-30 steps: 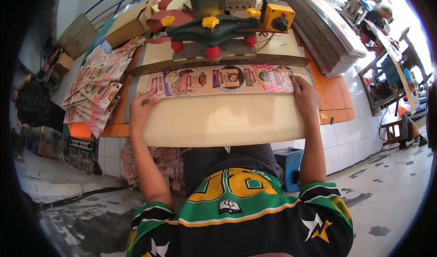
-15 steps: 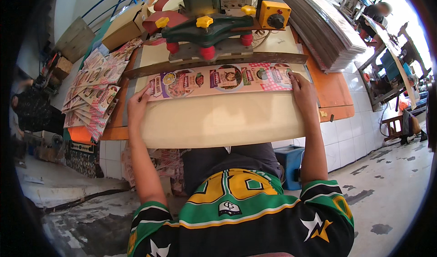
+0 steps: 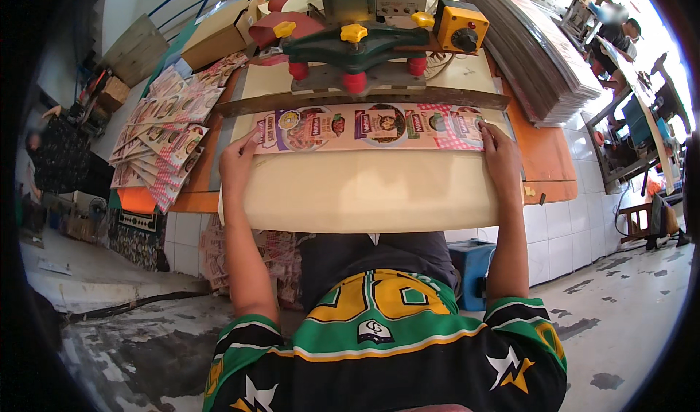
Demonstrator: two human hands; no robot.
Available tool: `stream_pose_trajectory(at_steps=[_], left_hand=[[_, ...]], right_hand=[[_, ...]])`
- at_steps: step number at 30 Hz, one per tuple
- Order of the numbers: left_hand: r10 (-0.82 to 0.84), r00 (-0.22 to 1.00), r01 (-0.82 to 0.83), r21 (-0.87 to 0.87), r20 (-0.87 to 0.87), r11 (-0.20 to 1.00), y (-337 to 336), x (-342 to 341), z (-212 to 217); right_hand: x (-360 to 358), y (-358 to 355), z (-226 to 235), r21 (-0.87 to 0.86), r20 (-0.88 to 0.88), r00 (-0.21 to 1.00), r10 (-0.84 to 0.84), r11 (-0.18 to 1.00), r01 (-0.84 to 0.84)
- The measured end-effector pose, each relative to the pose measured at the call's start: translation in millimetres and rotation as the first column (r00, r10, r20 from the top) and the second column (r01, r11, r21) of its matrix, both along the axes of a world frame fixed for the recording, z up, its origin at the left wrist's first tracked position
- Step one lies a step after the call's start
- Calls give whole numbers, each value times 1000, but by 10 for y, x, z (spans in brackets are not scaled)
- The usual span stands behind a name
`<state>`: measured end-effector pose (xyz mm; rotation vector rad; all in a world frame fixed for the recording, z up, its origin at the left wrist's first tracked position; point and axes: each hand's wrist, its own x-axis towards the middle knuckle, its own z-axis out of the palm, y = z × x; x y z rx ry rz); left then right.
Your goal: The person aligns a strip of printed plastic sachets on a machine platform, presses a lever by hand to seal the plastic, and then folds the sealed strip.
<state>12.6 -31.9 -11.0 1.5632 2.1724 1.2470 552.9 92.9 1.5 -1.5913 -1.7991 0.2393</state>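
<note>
A long printed strip of colourful packaging (image 3: 372, 126) lies across the cream board (image 3: 372, 193), its far edge under a dark metal bar (image 3: 364, 100) of a green machine (image 3: 354, 44) with red and yellow knobs. My left hand (image 3: 237, 160) presses the strip's left end with fingers closed on its edge. At the strip's right end my right hand (image 3: 499, 153) does the same. Both forearms reach up from the lower edge.
A fanned pile of printed packages (image 3: 164, 131) lies at the left on the orange table (image 3: 543, 160). A tall stack of flat sheets (image 3: 536, 44) is at the right. A yellow switch box (image 3: 459, 27) sits by the machine. Another person (image 3: 620, 33) works far right.
The strip and both hands sit slightly closer to the machine bar than before; my hands keep hold of its two ends.
</note>
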Motion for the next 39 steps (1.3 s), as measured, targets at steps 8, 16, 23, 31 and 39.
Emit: stream_pose_trajectory(at_steps=[8, 16, 23, 31, 39], left_hand=[[77, 997, -77, -72, -8, 994, -11, 59, 53], [52, 999, -53, -56, -5, 997, 45, 21, -24], [-11, 1000, 12, -24, 20, 1000, 89, -109, -68], [19, 993, -42, -197, -117, 979, 183, -115, 23], [112, 942, -218, -323, -317, 921, 171, 200, 294]], right_hand=[[16, -11, 12, 6, 37, 999, 17, 1000, -18], [65, 29, -28, -40, 19, 1000, 3, 999, -2], [71, 130, 103, -161, 69, 998, 3, 987, 8], [48, 211, 68, -88, 143, 989, 27, 996, -15], [-35, 210, 37, -83, 248, 968, -49, 994, 71]])
